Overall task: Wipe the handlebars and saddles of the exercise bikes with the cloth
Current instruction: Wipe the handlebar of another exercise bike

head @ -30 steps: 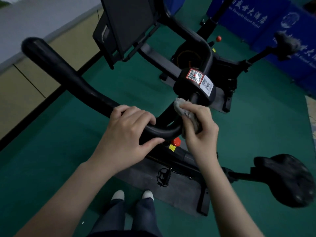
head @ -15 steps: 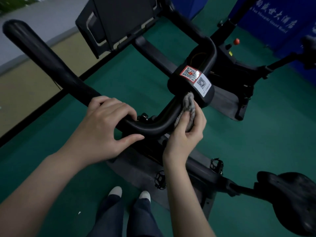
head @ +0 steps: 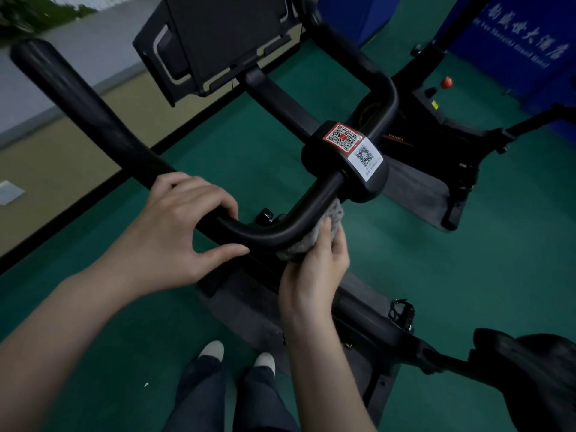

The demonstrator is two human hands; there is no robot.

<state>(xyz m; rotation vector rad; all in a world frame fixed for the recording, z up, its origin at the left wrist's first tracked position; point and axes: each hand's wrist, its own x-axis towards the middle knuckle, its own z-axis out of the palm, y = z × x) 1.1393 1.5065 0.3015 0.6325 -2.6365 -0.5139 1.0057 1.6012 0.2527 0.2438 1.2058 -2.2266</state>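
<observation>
Green gym floor [head: 436, 269], blue banner [head: 514, 42] behind. Left hand [head: 174, 232] wraps the handlebar [head: 103, 120] left of the bend. Right hand [head: 314, 275] presses the bunched cloth [head: 335, 213] up under the bend, just beside the QR-stickered clamp [head: 352, 157].

Risks:
- cloth snags on the clamp edge
- bar top gets missed
- stretch under left hand goes unwiped

Saddle [head: 536, 378] sits well apart, lower right. Screen mount [head: 224, 35] and second bike [head: 436, 141] crowd the far side.

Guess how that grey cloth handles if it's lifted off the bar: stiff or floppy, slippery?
Probably floppy: the cloth bunches and follows the curve of the handlebar under the right hand. Likely light, since it looks like a small wad held by the fingers alone. Its fuzzy surface suggests it would grip rather than slip.
</observation>
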